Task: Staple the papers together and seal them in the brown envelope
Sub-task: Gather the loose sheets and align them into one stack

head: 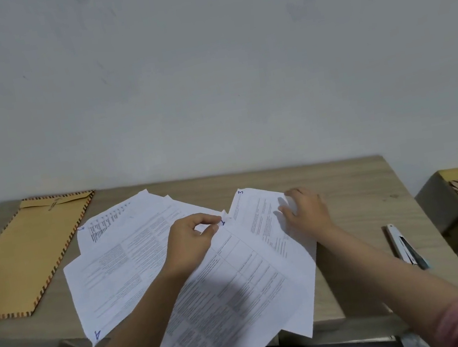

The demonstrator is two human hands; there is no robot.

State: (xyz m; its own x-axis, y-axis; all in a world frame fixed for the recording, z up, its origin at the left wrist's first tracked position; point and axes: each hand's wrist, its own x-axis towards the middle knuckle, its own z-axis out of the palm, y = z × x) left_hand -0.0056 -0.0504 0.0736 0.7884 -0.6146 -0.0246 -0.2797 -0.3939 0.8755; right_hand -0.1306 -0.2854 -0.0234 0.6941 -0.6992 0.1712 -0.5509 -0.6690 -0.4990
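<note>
On the far left of the surface (353, 182) the brown envelope (28, 257) lies flat, its flap at the far end apparently fastened with a clasp, well apart from the sheets; if it has to be opened one-handed while the stack is held, the stack may slip out of line. The papers (177, 272) are fanned across the middle, several printed sheets lying crooked over one another, their near corners overhanging the edge, so a careless pull could send some to the floor. The left hand (190, 240) pinches a small upturned corner of one sheet between thumb and forefinger; that corner looks thin and creased, and tugging it could tear it or drag only the top sheet. The right hand (307, 211) grips the far edge of the rightmost sheet, fingers (286, 209) curled on it. Blue pen marks sit in some corners, perhaps page numbers; stapling out of order is a risk. The stapler (405, 246) lies untouched at the right, near the edge.
</note>
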